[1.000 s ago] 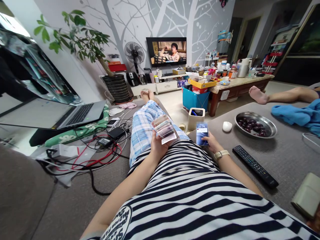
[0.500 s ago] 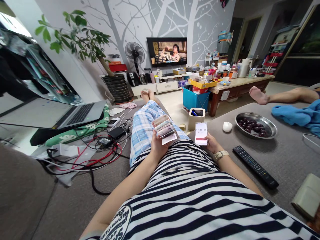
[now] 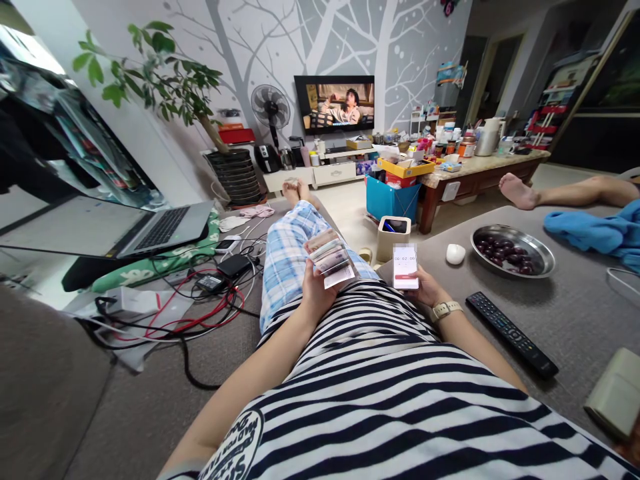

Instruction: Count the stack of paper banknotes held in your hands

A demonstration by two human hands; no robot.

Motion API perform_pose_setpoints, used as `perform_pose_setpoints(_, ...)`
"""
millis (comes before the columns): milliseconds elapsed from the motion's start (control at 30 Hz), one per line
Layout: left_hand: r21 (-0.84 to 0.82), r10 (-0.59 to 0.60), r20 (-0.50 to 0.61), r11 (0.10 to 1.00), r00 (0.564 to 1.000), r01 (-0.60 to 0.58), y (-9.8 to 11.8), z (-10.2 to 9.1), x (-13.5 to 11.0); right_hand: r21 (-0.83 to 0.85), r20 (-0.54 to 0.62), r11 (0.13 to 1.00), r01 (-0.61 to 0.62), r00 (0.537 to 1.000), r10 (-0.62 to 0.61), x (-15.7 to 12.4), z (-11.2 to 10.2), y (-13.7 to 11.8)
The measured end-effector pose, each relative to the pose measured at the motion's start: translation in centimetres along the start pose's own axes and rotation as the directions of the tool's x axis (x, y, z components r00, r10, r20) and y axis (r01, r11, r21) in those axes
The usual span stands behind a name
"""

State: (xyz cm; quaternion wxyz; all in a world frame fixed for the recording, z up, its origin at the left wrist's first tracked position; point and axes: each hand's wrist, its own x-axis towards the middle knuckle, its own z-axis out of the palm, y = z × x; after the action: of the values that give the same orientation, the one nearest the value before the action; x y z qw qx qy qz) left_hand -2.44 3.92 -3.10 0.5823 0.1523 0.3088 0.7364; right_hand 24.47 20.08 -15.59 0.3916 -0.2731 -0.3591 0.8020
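I lie back on a grey sofa in a striped shirt and plaid trousers. My left hand (image 3: 314, 293) is closed around a fanned stack of banknotes (image 3: 331, 258) held above my lap. My right hand (image 3: 425, 288), with a pale watch on the wrist, grips a phone (image 3: 405, 266) upright; its screen is lit white with a red bar.
A black remote (image 3: 510, 333) and a steel bowl of dark fruit (image 3: 513, 248) lie on the sofa at my right, with a white mouse (image 3: 455, 253). A laptop (image 3: 150, 230) and tangled cables (image 3: 200, 303) sit left. Another person's bare leg (image 3: 560, 192) rests at far right.
The phone screen went from a dark blue lock screen to a bright white page. Both hands stayed nearly in place.
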Motion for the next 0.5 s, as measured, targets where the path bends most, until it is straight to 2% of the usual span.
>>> perform_pose_setpoints(167,0.009,0.012,-0.011,1.000,1.000,-0.012,0.0,0.0,0.0,0.068,-0.158,0.997,-0.030,0.987,0.041,1.2,-3.5,-1.5)
perform_pose_setpoints(233,0.021,0.018,-0.014,1.000,1.000,-0.017,-0.1,0.0,-0.1,0.138,-0.228,0.990,-0.038,0.971,0.069,1.6,-4.8,-2.2)
perform_pose_setpoints(333,0.047,0.030,-0.014,0.998,0.999,-0.029,-0.2,0.1,-0.2,0.194,-0.354,0.981,0.016,0.934,0.054,1.6,-6.1,-2.8)
perform_pose_setpoints(433,0.069,0.054,0.005,0.996,0.999,-0.054,-0.4,0.1,-0.2,0.112,-0.478,0.992,0.063,0.878,-0.001,1.0,-7.1,-2.9)
perform_pose_setpoints(500,0.075,0.078,0.029,0.994,0.996,-0.080,-0.4,0.0,-0.3,0.032,-0.501,0.993,0.111,0.862,-0.080,0.2,-7.5,-2.7)
